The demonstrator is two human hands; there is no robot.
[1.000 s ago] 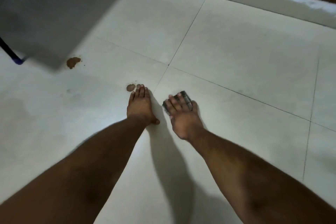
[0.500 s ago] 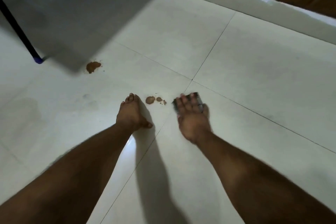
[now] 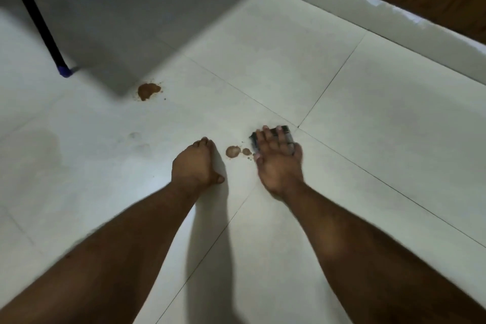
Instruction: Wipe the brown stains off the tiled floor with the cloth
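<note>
Two hands are down on the floor [image 3: 289, 42], and since a second ago I see my left hand [image 3: 196, 166] has slid off the near stains [image 3: 233, 151] it was partly hiding — they now lie bare between the hands. It rests on curled fingers and holds nothing. My right hand [image 3: 278, 163] lies flat, fingers straight, pressing the dark cloth [image 3: 285, 131] to the tile just right of those spots. Neither they nor the bigger stain [image 3: 147, 91] farther left looks wiped yet, so I judge a leftward sweep comes next. Around us lie pale tiles with thin joints, a black leg [image 3: 34, 17] with a blue foot, and a white skirting [image 3: 394, 23] under brown wood.
</note>
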